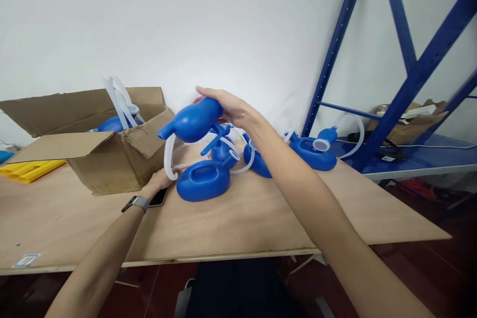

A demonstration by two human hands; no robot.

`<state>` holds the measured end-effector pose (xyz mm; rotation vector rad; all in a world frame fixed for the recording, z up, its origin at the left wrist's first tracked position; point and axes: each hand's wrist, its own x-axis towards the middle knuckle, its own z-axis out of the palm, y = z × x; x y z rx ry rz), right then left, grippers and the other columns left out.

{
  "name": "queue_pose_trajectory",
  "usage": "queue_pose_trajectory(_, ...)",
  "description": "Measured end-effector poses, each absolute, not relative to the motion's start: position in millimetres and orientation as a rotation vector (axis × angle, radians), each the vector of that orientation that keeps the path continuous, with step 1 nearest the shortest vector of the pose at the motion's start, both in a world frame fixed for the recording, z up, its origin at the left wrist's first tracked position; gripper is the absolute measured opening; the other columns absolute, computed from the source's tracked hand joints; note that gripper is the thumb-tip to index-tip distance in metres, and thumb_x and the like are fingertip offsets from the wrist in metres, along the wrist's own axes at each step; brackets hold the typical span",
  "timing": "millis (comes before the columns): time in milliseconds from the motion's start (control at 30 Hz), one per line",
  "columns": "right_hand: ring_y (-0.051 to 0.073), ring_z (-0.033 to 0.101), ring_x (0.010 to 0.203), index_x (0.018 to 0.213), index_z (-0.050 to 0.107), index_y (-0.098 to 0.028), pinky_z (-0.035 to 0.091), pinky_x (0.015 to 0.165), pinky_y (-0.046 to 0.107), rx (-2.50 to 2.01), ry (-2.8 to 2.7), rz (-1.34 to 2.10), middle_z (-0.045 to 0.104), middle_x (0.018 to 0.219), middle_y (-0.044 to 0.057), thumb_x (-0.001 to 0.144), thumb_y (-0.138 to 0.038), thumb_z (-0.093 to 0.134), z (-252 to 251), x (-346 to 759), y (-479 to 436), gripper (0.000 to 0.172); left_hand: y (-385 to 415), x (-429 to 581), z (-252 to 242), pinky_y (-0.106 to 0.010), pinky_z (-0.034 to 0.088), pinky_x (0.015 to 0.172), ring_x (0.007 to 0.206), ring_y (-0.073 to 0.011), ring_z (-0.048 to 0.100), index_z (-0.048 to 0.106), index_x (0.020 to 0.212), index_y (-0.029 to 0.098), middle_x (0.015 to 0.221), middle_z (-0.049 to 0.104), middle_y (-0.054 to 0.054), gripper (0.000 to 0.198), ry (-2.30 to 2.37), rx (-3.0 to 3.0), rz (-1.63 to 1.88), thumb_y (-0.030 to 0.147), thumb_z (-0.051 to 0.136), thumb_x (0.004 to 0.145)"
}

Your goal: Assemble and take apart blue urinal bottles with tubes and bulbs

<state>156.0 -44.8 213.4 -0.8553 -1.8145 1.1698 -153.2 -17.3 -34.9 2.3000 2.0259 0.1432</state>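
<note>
My right hand [227,105] is lifted above the table and grips a blue plastic bulb-shaped container [194,120] whose spout points left. A white tube [168,159] hangs from it. My left hand [161,180], with a watch on the wrist, rests low on the table and holds the lower end of that white tube, right next to a blue flat container with a handle [203,180]. Behind these lie more blue containers [313,153] with white tubes, piled together on the table.
An open cardboard box [108,156] stands on the left of the plywood table [223,223], with blue containers and white tubes inside. A phone [158,198] lies by my left hand. Yellow plastic parts [28,170] sit far left. A blue metal rack [406,74] stands to the right.
</note>
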Motion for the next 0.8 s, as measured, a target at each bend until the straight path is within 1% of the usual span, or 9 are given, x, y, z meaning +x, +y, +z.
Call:
queue_pose_trajectory(67,0.008,0.056,0.071,0.101,0.064,-0.01,0.046,0.07,0.024,-0.96,-1.935,1.039,0.057,0.08,-0.002,0.101,-0.053,0.051,219,121,-19,0.045,-20,-152,-44,-0.037,0.052,0.095,0.122,-0.0328,0.064,0.066,0.133,0.026,0.139,0.066,-0.01,0.043,2.096,2.271,0.173,0.04,0.048,0.097)
queue_pose_trajectory(167,0.009,0.051,0.066,0.098,0.062,-0.01,0.046,0.065,0.024,-1.093,-1.921,0.967,0.051,0.073,-0.004,0.099,-0.048,0.058,209,83,16,0.039,-21,-149,-56,-0.035,0.053,0.09,0.121,-0.0316,0.064,0.063,0.136,0.026,0.14,0.064,-0.012,0.041,2.188,2.238,0.216,0.038,0.044,0.101)
queue_pose_trajectory(267,0.012,0.051,0.061,0.091,0.061,-0.011,0.045,0.059,0.024,-1.266,-1.939,0.856,0.052,0.067,-0.001,0.096,-0.048,0.062,185,71,48,0.037,-19,-148,-64,-0.036,0.054,0.088,0.119,-0.0314,0.065,0.061,0.139,0.026,0.14,0.062,-0.014,0.042,2.238,2.231,0.25,0.034,0.039,0.104)
queue_pose_trajectory(367,0.014,0.052,0.06,0.084,0.065,-0.011,0.043,0.057,0.024,-1.383,-2.005,0.728,0.054,0.064,0.0,0.093,-0.04,0.067,161,80,70,0.03,-15,-151,-71,-0.037,0.055,0.09,0.117,-0.0304,0.066,0.06,0.141,0.027,0.14,0.061,-0.013,0.043,2.244,2.239,0.285,0.033,0.041,0.103)
queue_pose_trajectory(433,0.014,0.052,0.06,0.085,0.068,-0.011,0.04,0.055,0.024,-1.398,-2.018,0.704,0.054,0.063,0.001,0.092,-0.038,0.069,147,93,74,0.028,-13,-154,-75,-0.038,0.055,0.092,0.118,-0.03,0.065,0.062,0.14,0.028,0.141,0.06,-0.012,0.042,2.224,2.255,0.321,0.033,0.045,0.102)
queue_pose_trajectory(500,0.013,0.051,0.059,0.091,0.071,-0.012,0.039,0.053,0.023,-1.382,-2.015,0.709,0.055,0.064,0.0,0.092,-0.041,0.069,136,112,70,0.03,-11,-159,-79,-0.039,0.055,0.096,0.122,-0.0304,0.064,0.063,0.139,0.029,0.145,0.058,-0.011,0.041,2.19,2.278,0.374,0.034,0.046,0.101)
queue_pose_trajectory(600,0.013,0.052,0.062,0.102,0.074,-0.014,0.039,0.051,0.022,-1.213,-1.906,0.856,0.062,0.074,0.002,0.091,-0.049,0.069,118,147,48,0.037,-10,-165,-84,-0.041,0.054,0.102,0.129,-0.0314,0.06,0.063,0.14,0.026,0.151,0.052,-0.012,0.044,2.135,2.313,0.474,0.032,0.047,0.099)
queue_pose_trajectory(700,0.014,0.058,0.072,0.112,0.075,-0.019,0.043,0.051,0.021,-1.04,-1.661,1.051,0.069,0.097,0.005,0.086,-0.055,0.072,98,189,13,0.045,-9,-170,-86,-0.044,0.049,0.112,0.14,-0.0332,0.051,0.064,0.138,0.022,0.157,0.045,-0.014,0.047,2.076,2.353,0.579,0.026,0.05,0.094)
queue_pose_trajectory(800,0.016,0.061,0.077,0.11,0.073,-0.021,0.047,0.051,0.022,-0.992,-1.349,1.146,0.069,0.106,0.006,0.079,-0.061,0.075,70,233,-30,0.051,-10,-174,-80,-0.05,0.042,0.119,0.147,-0.0358,0.044,0.065,0.135,0.018,0.157,0.046,-0.016,0.051,2.017,2.398,0.677,0.02,0.053,0.085)
